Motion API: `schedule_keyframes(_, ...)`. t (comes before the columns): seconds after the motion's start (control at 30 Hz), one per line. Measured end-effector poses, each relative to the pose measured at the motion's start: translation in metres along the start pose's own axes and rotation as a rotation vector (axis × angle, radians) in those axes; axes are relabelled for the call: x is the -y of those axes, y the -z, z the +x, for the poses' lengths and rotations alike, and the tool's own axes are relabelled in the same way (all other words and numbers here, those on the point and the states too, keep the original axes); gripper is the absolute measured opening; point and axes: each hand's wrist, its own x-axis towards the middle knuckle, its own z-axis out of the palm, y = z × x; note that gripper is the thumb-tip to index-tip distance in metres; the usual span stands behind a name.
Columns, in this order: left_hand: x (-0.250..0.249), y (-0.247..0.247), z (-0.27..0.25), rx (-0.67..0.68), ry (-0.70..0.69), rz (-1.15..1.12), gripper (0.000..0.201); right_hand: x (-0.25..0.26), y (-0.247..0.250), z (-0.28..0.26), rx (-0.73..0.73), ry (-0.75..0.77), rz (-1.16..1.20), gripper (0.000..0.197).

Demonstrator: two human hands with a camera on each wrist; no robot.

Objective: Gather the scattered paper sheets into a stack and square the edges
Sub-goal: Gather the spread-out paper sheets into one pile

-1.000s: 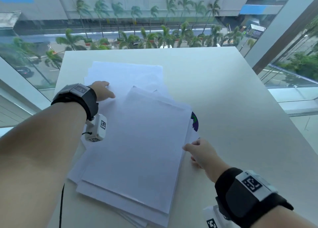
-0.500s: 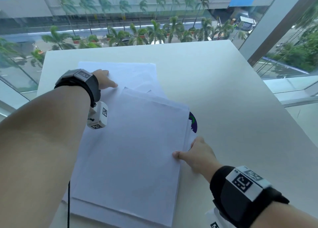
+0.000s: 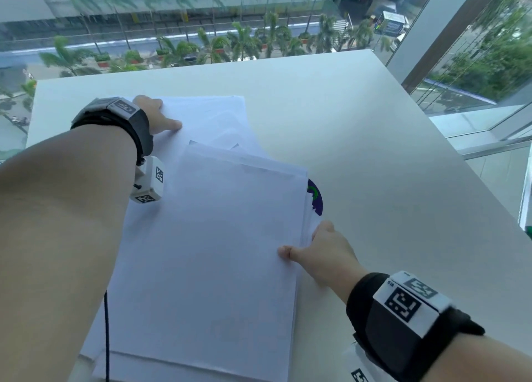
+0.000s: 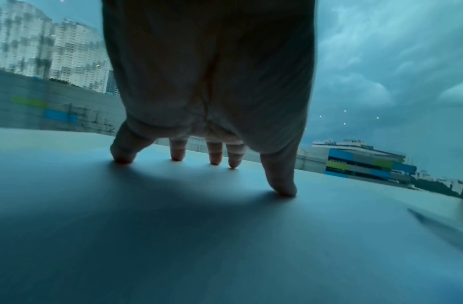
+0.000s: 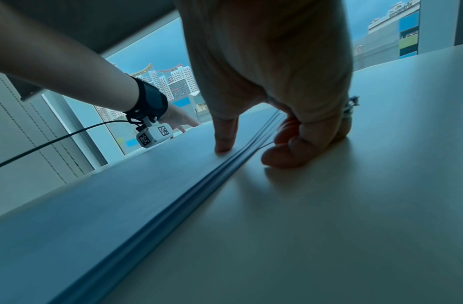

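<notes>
A loose stack of white paper sheets (image 3: 216, 252) lies on the white table (image 3: 374, 151), its edges uneven. More white sheets (image 3: 213, 116) fan out from under it toward the far left. A sheet with a purple and green print (image 3: 315, 197) peeks out at the stack's right edge. My left hand (image 3: 155, 113) presses spread fingertips (image 4: 282, 185) on the far sheets (image 4: 225, 236). My right hand (image 3: 319, 249) pinches the stack's right edge (image 5: 225, 170), thumb on top (image 5: 225, 142) and fingers (image 5: 285, 154) curled at the edge against the table (image 5: 355, 205).
The table's far edge (image 3: 201, 72) meets a glass window over a street. A slanted window frame (image 3: 431, 36) stands at the right. A black cable (image 3: 107, 324) hangs from the left wrist across the stack's near left corner. Bare table lies right of the stack.
My right thumb has moved from the stack's edge onto its top sheet and the fingers now grip the edge. The left hand keeps pressing the far sheets.
</notes>
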Motion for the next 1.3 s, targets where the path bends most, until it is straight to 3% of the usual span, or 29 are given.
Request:
schedule_keyframes(0.2, 0.007, 0.004, 0.005, -0.033, 0.057, 0.033, 0.078, -0.001, 0.0, 0.002, 0.002, 0.007, -0.019, 0.06)
schedule_keyframes(0.37, 0.023, 0.007, 0.007, 0.105, 0.04, 0.141, 0.074, -0.002, 0.001, 0.005, 0.001, 0.013, -0.037, 0.062)
schedule_keyframes(0.47, 0.03, 0.005, -0.01, 0.138, 0.076, 0.094, 0.071, -0.002, 0.001, 0.006, 0.01, 0.013, -0.032, 0.064)
schedule_keyframes(0.57, 0.049, -0.004, -0.027, 0.103, 0.101, 0.01, 0.083, -0.001, 0.002, 0.007, 0.022, 0.01, -0.023, 0.067)
schedule_keyframes(0.67, 0.072, -0.018, -0.051, 0.016, 0.146, -0.184, 0.085, -0.002, 0.002, 0.006, 0.021, 0.033, -0.032, 0.066)
schedule_keyframes(0.87, 0.103, -0.047, -0.109, -0.059, 0.243, -0.322, 0.089, -0.004, 0.003, 0.002, 0.003, 0.086, 0.0, 0.064)
schedule_keyframes(1.1, 0.115, -0.084, -0.194, -0.104, 0.452, -0.508, 0.09, -0.017, -0.005, -0.019, 0.005, 0.224, -0.186, 0.1)
schedule_keyframes(1.3, 0.12, -0.114, -0.259, -0.116, 0.605, -0.584, 0.107, -0.038, -0.022, -0.041, -0.062, 0.307, -0.328, 0.089)
